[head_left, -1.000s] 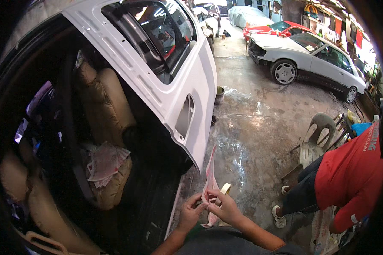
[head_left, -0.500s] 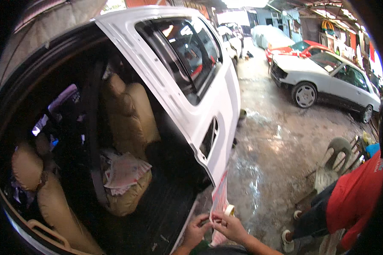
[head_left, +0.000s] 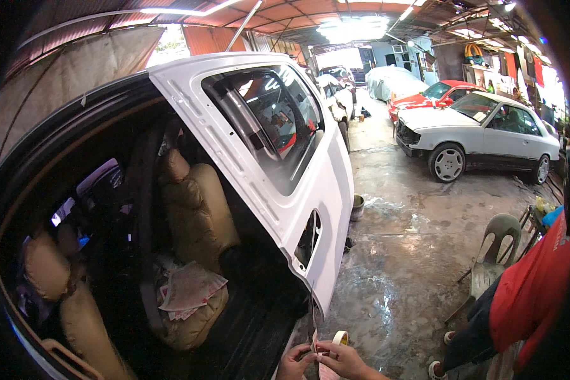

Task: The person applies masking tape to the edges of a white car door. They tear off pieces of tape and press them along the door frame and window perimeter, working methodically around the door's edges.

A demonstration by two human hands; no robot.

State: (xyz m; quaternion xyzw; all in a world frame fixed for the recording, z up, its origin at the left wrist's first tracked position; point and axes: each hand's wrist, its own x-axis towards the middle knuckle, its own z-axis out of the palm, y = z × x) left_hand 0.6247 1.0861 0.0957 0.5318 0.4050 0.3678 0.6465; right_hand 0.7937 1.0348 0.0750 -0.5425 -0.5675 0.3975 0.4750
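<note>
At the lower edge, my left hand [head_left: 293, 363] and my right hand [head_left: 344, 361] meet, their fingers pinched together. Between them is a thin sheet with red print [head_left: 314, 342], seen almost edge-on. A roll of pale yellow tape [head_left: 340, 337] sits at my right hand, partly hidden by its fingers. Just beyond the hands stands the open white vehicle door [head_left: 337, 190], with its window and an oval handle opening. The sheet's upper end reaches toward the lower edge of this door; whether it touches cannot be told.
Left of the door lies the vehicle's dark interior, with tan seats [head_left: 199, 215] and folded printed sheets [head_left: 190, 288] on one. To the right are a plastic chair [head_left: 493, 253] and a person in a red shirt [head_left: 532, 297]. Beyond stand a white car [head_left: 481, 136] and a red car [head_left: 437, 94].
The view has tilted up, so my hands appear lower. The sheet, broad beside the door before, now shows as a narrow strip. Both hands stay pinched together.
</note>
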